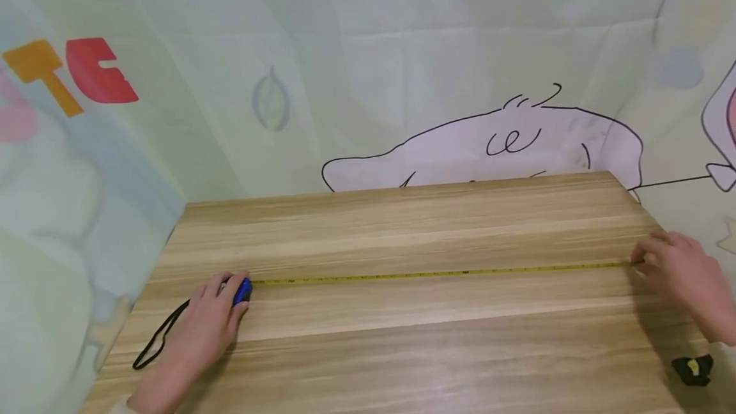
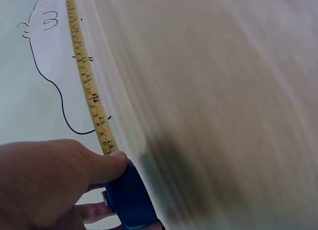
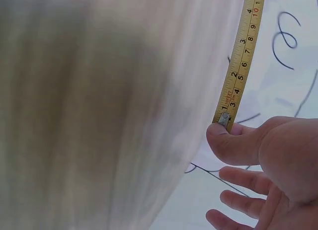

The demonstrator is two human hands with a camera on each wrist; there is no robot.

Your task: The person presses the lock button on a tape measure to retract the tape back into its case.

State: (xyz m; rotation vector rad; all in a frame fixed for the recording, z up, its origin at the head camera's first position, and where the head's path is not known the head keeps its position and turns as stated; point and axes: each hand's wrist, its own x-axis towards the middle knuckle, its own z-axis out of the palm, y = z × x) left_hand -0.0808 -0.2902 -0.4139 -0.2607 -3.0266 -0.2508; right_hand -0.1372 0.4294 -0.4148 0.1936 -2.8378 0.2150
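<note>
My left hand [image 1: 209, 318] grips a blue tape measure [image 2: 130, 197] at the left of the wooden tabletop, its thumb near the mouth of the case. A black wrist strap [image 1: 158, 337] loops out beside that hand. The yellow tape blade [image 1: 402, 275] runs straight across the tabletop [image 1: 402, 350] from the case to my right hand [image 1: 684, 273]. In the right wrist view, thumb and forefinger pinch the blade's end at its metal hook [image 3: 224, 119], while the other fingers are spread apart. Numbers along the blade show in both wrist views.
A small black and yellow object [image 1: 692, 369] lies near the right edge, close to my right forearm. Behind the table hangs a pale printed cloth [image 1: 287, 50] with a line-drawn character and coloured letters. The tabletop's far edge runs along this cloth.
</note>
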